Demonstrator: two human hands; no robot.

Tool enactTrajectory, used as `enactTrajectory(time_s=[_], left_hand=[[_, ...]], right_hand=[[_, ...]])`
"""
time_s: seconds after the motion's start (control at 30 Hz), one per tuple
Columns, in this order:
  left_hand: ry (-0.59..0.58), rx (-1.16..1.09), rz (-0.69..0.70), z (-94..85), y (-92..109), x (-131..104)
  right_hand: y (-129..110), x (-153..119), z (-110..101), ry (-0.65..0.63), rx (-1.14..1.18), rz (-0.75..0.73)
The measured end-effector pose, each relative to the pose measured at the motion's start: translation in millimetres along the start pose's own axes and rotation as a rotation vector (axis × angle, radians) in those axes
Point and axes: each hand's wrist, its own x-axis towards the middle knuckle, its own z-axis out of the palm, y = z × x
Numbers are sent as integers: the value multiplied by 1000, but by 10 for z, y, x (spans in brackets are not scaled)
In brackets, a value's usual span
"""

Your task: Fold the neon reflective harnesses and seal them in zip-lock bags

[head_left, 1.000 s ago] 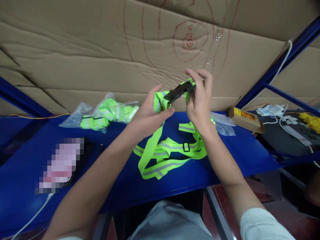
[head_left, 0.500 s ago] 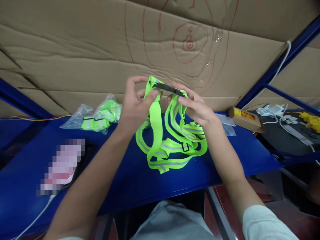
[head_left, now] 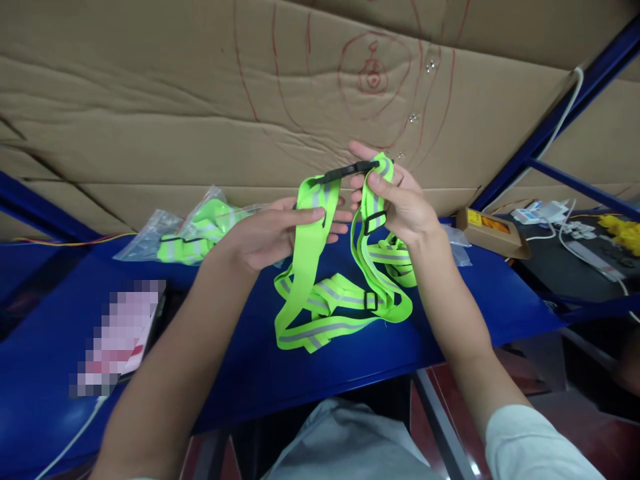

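A neon-green reflective strap (head_left: 333,327) with a grey stripe hangs between my two hands, and its lower loops lie on the blue tabletop. My left hand (head_left: 267,233) pinches one side, thumb in front and fingers stretched out behind. My right hand (head_left: 413,207) grips the other side between thumb and fingers, palm partly turned up. Bridging the two held ends is a black side-release buckle (head_left: 347,172), its halves joined. One black slide adjuster (head_left: 375,222) sits just below my right thumb. Another black slide (head_left: 371,301) is on the strap lying lower down.
Clear plastic bags (head_left: 150,233) with more green straps lie at the back left. A phone-like device (head_left: 123,333) with a white cable is on the left. A small cardboard box (head_left: 493,233) stands at the back right. Behind rises a cardboard wall (head_left: 175,153).
My left hand has lowered and its fingers have straightened along the strap. My right hand has moved slightly right and turned palm-up. The buckle now tilts up to the right, and an adjuster shows below it.
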Motion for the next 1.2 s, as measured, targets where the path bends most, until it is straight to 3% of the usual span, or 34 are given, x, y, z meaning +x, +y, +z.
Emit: enactTrajectory(time_s=[0.1,0.17,0.23,0.3,0.37,0.47,0.57,0.63,0.77,0.83,0.9,1.03,1.13,1.2], left_hand=[[-26,70,-8,22,-18,-9],[106,177,42,81,-32,-9],[314,283,167,153,-53,2],[464,307,312,223,-84,27],[499,234,415,282,-123,61],[416,39,467,346,-183,106],[281,-114,332,357,-223,122],[273,-91,289,325,-236,120],[378,192,347,185,-220,108],[325,199,262,115,-192,98],[199,78,157,69,-155,82],[37,-44,90,40,-94,33],[31,14,51,11,-97,17],[101,65,49,-14,-135,34]], right_hand=[[-94,-58,-16,-75,59,9],[-137,-102,-11,-135,53,10],[-146,-132,20,-159,2,14],[-118,-138,83,-114,-68,11],[-69,-127,169,-9,-134,-15],[0,-109,297,135,-253,-62],[38,-106,361,165,-372,-72],[52,-103,360,148,-400,-75],[69,-83,330,147,-376,-54],[72,-76,338,151,-350,-41],[76,-73,363,138,-308,-43],[87,-65,400,147,-246,-63],[91,-60,379,194,-282,-52],[100,-58,356,195,-285,-23]])
